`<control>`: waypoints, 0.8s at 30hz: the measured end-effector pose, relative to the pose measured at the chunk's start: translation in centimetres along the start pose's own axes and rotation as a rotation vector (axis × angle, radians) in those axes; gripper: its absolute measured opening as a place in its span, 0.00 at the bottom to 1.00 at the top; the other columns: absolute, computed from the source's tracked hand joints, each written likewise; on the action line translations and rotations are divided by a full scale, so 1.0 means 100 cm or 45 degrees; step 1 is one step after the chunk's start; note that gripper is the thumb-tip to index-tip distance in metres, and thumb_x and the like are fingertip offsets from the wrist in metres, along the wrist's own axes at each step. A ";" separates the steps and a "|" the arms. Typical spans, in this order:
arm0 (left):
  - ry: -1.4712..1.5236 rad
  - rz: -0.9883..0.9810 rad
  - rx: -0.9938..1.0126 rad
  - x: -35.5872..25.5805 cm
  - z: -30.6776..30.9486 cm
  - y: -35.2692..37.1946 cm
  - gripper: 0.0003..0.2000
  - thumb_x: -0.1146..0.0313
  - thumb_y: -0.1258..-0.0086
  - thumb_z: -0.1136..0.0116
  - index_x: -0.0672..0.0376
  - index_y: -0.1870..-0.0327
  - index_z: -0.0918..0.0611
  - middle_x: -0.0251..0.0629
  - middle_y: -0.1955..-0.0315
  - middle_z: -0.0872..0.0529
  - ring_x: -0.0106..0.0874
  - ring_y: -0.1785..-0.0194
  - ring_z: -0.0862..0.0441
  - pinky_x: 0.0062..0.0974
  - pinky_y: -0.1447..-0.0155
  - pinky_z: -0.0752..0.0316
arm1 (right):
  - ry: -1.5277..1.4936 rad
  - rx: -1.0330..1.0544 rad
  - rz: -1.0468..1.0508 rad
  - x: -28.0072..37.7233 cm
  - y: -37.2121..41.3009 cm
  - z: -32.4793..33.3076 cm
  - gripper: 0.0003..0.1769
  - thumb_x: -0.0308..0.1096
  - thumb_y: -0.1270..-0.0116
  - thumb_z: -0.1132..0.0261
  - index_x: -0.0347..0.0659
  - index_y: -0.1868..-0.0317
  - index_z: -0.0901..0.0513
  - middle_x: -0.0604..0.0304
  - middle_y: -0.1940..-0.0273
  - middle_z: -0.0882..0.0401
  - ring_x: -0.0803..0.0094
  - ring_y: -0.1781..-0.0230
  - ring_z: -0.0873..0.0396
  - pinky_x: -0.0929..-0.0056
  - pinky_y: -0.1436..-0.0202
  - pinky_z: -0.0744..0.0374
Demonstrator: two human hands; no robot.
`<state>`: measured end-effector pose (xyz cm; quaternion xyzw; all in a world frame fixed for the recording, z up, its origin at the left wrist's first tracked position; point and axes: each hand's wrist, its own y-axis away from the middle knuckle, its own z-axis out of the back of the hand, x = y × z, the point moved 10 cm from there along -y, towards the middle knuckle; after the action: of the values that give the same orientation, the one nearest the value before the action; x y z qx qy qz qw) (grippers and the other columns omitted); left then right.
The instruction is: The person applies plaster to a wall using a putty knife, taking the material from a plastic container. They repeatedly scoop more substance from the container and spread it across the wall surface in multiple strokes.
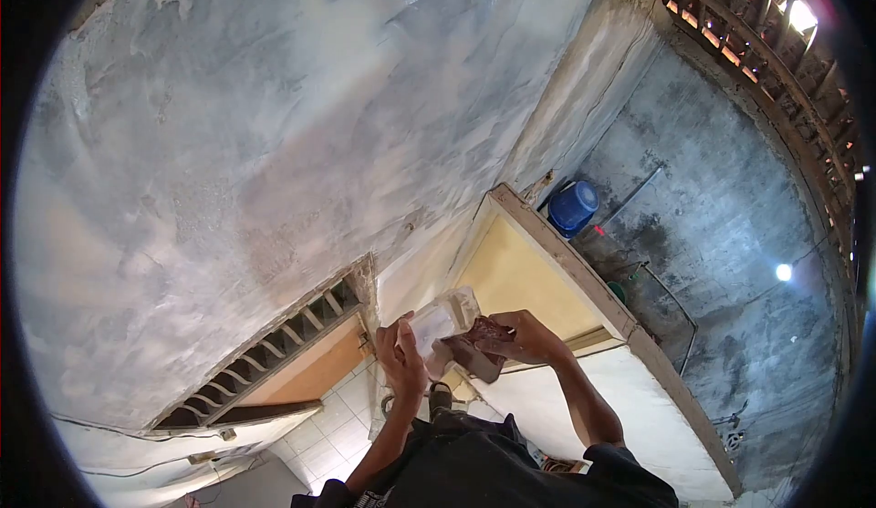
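In front of my chest, my left hand [402, 358] is closed on the near-left edge of a pale, smeared rectangular piece [441, 320], its thumb lying along the side. My right hand [527, 338] grips a dark reddish-brown flat piece [478, 336] that overlaps the pale one in this view. Below them shows a greyish-beige slab-like part [481, 363]; I cannot tell which hand holds it. Facing me is a tall wall [301, 134] with patchy grey and white smears.
A slatted vent opening [265, 357] runs along the wall's lower left. To the right, a wooden-edged partition [584, 280] has a blue bucket [573, 205] on or behind its top. White floor tiles [330, 424] lie far below. Roof battens [766, 34] cross the upper right.
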<state>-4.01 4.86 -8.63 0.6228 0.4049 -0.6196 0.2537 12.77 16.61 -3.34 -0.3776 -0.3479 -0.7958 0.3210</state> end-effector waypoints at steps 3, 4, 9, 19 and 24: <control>0.082 0.185 0.002 0.000 0.003 -0.003 0.15 0.61 0.25 0.53 0.62 0.54 0.18 0.33 0.65 0.27 0.16 0.72 0.34 0.15 0.75 0.40 | 0.447 -0.167 0.230 0.029 0.004 0.007 0.16 0.36 0.41 0.31 0.41 0.53 0.18 0.56 0.68 0.20 0.60 0.69 0.20 0.69 0.59 0.21; 0.073 0.222 0.000 -0.004 0.005 -0.005 0.16 0.59 0.25 0.54 0.62 0.54 0.18 0.32 0.66 0.27 0.15 0.73 0.35 0.15 0.75 0.41 | 0.433 -0.231 0.347 0.041 0.008 0.006 0.14 0.35 0.41 0.31 0.40 0.55 0.17 0.56 0.70 0.21 0.62 0.69 0.21 0.70 0.62 0.21; 0.014 0.136 -0.053 0.009 0.011 -0.011 0.18 0.56 0.25 0.55 0.61 0.54 0.18 0.27 0.69 0.27 0.12 0.77 0.39 0.15 0.76 0.43 | 0.709 -0.330 0.735 0.077 0.027 -0.016 0.11 0.31 0.44 0.33 0.49 0.59 0.15 0.63 0.63 0.22 0.66 0.60 0.22 0.69 0.59 0.19; 0.166 0.134 -0.280 0.014 0.040 -0.022 0.19 0.56 0.25 0.55 0.65 0.56 0.20 0.30 0.73 0.25 0.19 0.69 0.33 0.20 0.64 0.35 | 0.818 -0.205 0.943 0.066 0.045 -0.052 0.20 0.23 0.52 0.36 0.54 0.58 0.16 0.64 0.58 0.22 0.64 0.54 0.23 0.68 0.54 0.19; 0.242 0.247 -0.231 0.031 0.049 -0.023 0.19 0.56 0.25 0.54 0.66 0.56 0.20 0.32 0.69 0.21 0.20 0.68 0.32 0.21 0.62 0.35 | 0.821 -0.317 1.072 0.084 0.057 -0.033 0.19 0.24 0.59 0.32 0.47 0.61 0.15 0.64 0.65 0.21 0.65 0.62 0.22 0.68 0.60 0.20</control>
<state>-8.93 2.72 -11.79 0.6893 0.4195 -0.4912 0.3281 11.70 8.72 3.76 -0.2562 0.0464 -0.7093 0.6551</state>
